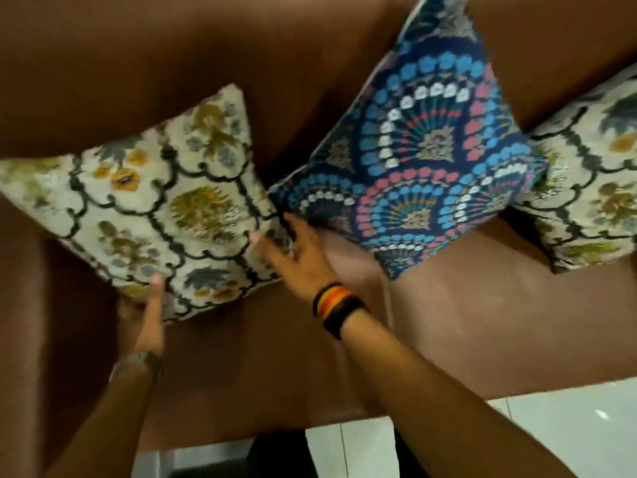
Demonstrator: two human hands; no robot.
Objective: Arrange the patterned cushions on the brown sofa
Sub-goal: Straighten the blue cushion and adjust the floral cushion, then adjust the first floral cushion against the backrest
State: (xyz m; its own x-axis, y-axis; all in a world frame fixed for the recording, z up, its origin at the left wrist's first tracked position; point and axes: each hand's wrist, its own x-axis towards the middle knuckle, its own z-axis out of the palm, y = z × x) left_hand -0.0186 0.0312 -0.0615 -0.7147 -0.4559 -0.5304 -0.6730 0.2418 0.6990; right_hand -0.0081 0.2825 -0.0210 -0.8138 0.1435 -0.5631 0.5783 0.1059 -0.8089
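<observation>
A cream cushion with a floral lattice pattern (162, 205) is lifted above the left end of the brown sofa (465, 326). My left hand (143, 315) grips its lower corner, thumb on the front. My right hand (296, 253) holds its right edge, fingers spread between it and a dark blue cushion with fan shapes (424, 160). The blue cushion leans on the sofa back, standing on one corner. A second cream floral cushion (593, 181) leans at the far right, partly behind the blue one.
The sofa's left armrest (20, 339) rises beside my left arm. White glossy floor tiles (568, 419) show below the seat's front edge. A bare stretch of seat lies in front of the blue cushion.
</observation>
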